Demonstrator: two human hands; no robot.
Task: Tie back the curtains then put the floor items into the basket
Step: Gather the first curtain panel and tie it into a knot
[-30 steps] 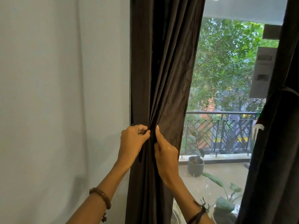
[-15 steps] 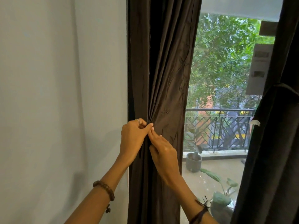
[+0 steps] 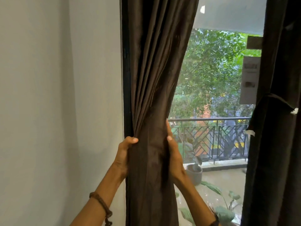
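Both hands clamp the left curtain (image 3: 156,98), dark brown, bunched into a tight column against the window's left edge beside the white wall (image 3: 57,95). Left hand (image 3: 124,154) grips its left side, thumb wrapped over the front. Right hand (image 3: 174,154) presses and holds its right side, fingers mostly hidden behind the fabric. Right curtain (image 3: 276,144) hangs at the frame's right, cinched by a tie-back (image 3: 275,99). Balcony railing (image 3: 211,136) shows outside, between the 2 curtains.
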